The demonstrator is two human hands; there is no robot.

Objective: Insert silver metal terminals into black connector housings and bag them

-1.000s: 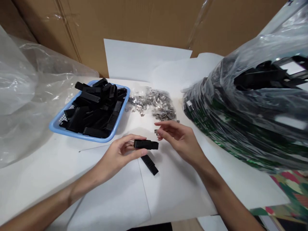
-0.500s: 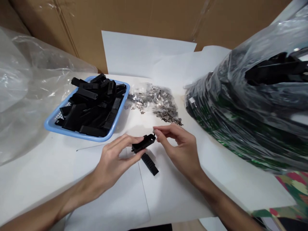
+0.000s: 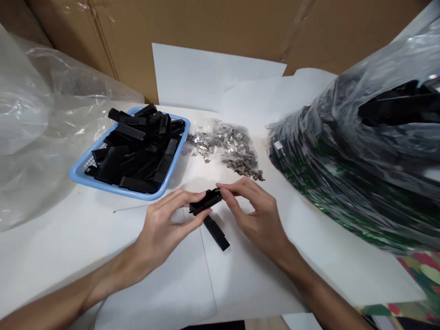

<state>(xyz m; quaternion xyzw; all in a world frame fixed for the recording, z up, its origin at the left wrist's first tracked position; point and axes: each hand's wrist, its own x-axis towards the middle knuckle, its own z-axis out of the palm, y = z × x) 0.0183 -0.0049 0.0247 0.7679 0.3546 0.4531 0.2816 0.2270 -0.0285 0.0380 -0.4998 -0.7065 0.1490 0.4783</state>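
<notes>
Between the thumb and fingers of my left hand [image 3: 172, 213] is a hollow black plastic housing [image 3: 205, 201], held tilted above the table. My right hand [image 3: 252, 206] pinches at the housing's right end, its thumb and forefinger closed on a small metal piece [image 3: 217, 189] of which only a glint shows. Fingertips hide the rest of that piece. Just below the housing, a second black plastic part [image 3: 216, 233] with a ribbed face lies on the white paper.
A blue basket [image 3: 115, 191] full of black plastic parts stands at the left. Behind my hands lies a clear bag of small metal pieces [image 3: 237, 144]. A large plastic-wrapped bundle [image 3: 330, 169] takes up the right side; cardboard [image 3: 220, 23] walls the back.
My right fingertips have come in from just off the housing's right end to touch it, bringing the metal piece there. The housing has tipped slightly. The whole view has shifted a little.
</notes>
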